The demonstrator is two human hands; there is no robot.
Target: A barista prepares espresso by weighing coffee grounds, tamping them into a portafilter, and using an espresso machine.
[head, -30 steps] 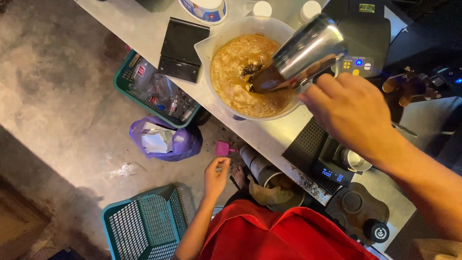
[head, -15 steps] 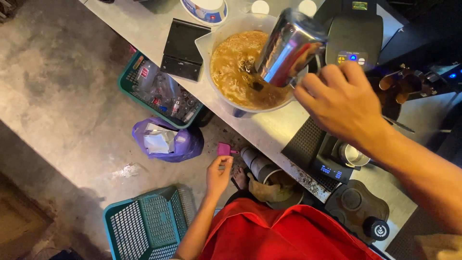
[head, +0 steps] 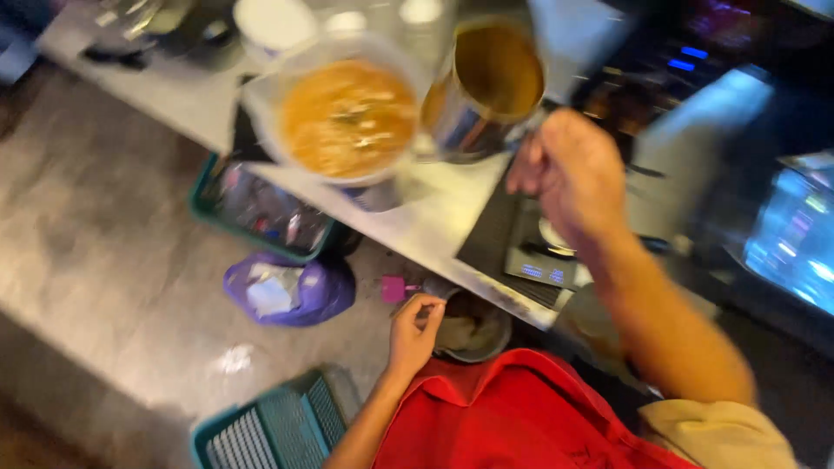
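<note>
Right hand clenches the steel jug at its 4 o'clock side, beside the bowl. It looks rigid, slick and weighty; grip the handle. Left hand pinches a pink tag.

Metal pitcher now sits upright with its open mouth facing the camera, brown liquid inside showing; earlier it was tipped spout-down over the clear container of orange-brown liquid. Pitcher is now just beside the container, off to its right, no longer over it. Right hand has shifted lower, near the pitcher's handle side; grip unclear from blur. Camera view has swung, whole scene more blurred.
</note>
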